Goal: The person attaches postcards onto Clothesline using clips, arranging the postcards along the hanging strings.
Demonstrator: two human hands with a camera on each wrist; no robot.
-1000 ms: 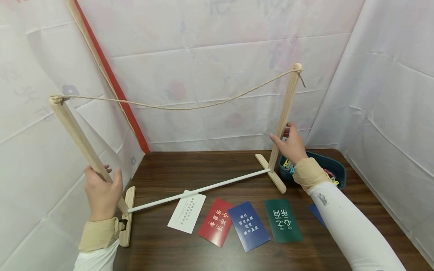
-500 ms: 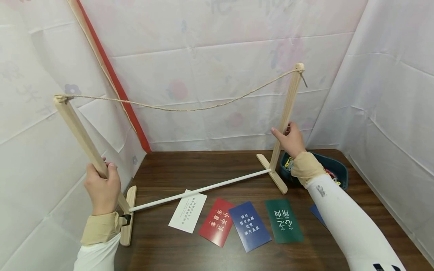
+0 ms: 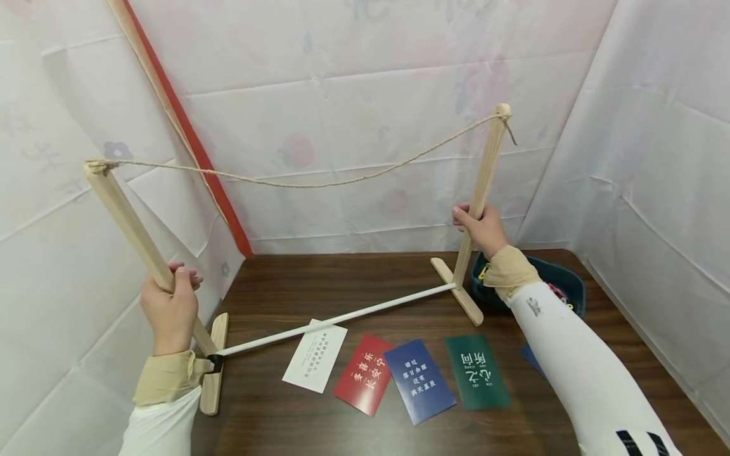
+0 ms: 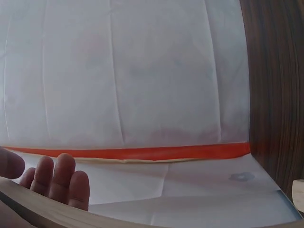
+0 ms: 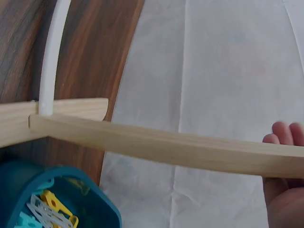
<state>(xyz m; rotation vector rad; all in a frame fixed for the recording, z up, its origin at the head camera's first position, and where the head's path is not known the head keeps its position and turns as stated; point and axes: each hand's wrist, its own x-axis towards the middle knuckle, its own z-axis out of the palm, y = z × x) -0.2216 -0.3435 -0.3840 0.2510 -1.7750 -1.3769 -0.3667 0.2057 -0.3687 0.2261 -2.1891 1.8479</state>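
A wooden stand has two upright posts joined by a white rod (image 3: 342, 318) at the bottom and a sagging twine (image 3: 319, 185) at the top. My left hand (image 3: 171, 310) grips the left post (image 3: 128, 218) low down; in the left wrist view its fingertips (image 4: 64, 175) curl past the wood. Around the right post (image 3: 488, 164), below mid-height, my right hand (image 3: 486, 229) is wrapped, its thumb across the front. The right wrist view has that post (image 5: 166, 152) running from its wooden foot (image 5: 85, 108) to my fingers (image 5: 285, 133).
White (image 3: 315, 361), red (image 3: 363, 377), blue (image 3: 420, 383) and green (image 3: 478, 373) cards lie on the dark table (image 3: 285, 424). Another blue card (image 3: 530, 358) is partly under my right arm. A teal bin (image 5: 90, 183) holds clips (image 5: 54, 204). Pale cloth (image 3: 353, 82) hangs behind.
The fingers of both hands have closed further round the posts, and my left hand sits slightly higher. Stand and cards stay in place.
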